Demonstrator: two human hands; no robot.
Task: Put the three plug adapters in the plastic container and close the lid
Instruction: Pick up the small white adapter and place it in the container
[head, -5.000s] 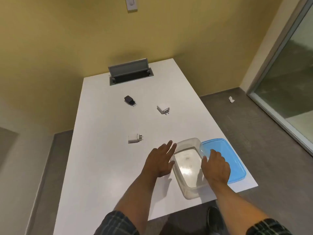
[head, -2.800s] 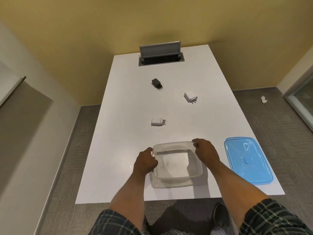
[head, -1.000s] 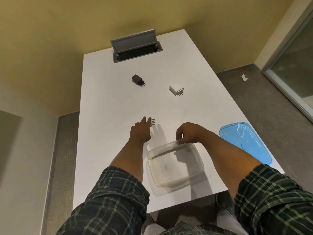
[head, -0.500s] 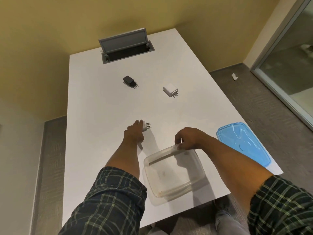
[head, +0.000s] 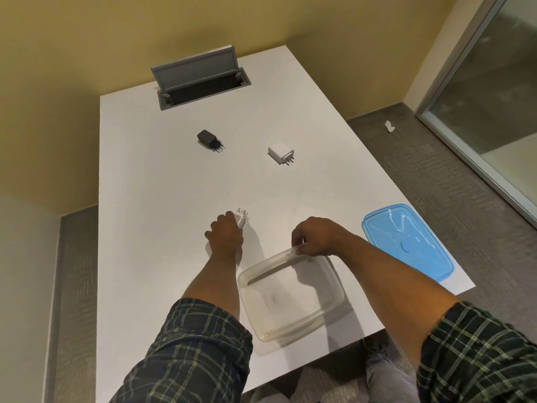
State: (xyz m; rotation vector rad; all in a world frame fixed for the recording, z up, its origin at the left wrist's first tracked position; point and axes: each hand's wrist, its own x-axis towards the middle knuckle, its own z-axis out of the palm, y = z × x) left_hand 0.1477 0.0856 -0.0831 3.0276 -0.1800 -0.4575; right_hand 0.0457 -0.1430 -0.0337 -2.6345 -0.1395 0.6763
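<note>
**A:** Left hand (head: 225,235) wrapped round the nearest white adapter (head: 241,219), roughly mid-tabletop (head: 139,199), pins poking out past the fingers toward the far edge. Hard to say if lifted or touching the surface

**B:** And the right?

**A:** Right hand (head: 315,236) pinching the far rim of the clear plastic container (head: 290,295), thumb and fingers clamped on the edge. Container sitting near the near edge, nothing inside apart from some smudges, slightly skewed to the table

**B:** Other two adapters?

**A:** Both loose on the tabletop, well apart from the hands. Black adapter (head: 208,138) over toward the far left, second white adapter (head: 281,152) to its right, both lying on their sides with pins pointing roughly back toward the near right

**B:** Lid?

**A:** Blue lid (head: 406,239) lying flat at the near right corner, just beside the container but not touching it. Grey cable hatch (head: 200,74) propped open at the far edge, flap up. Plaid sleeves (head: 191,356) pushed up both forearms
</note>
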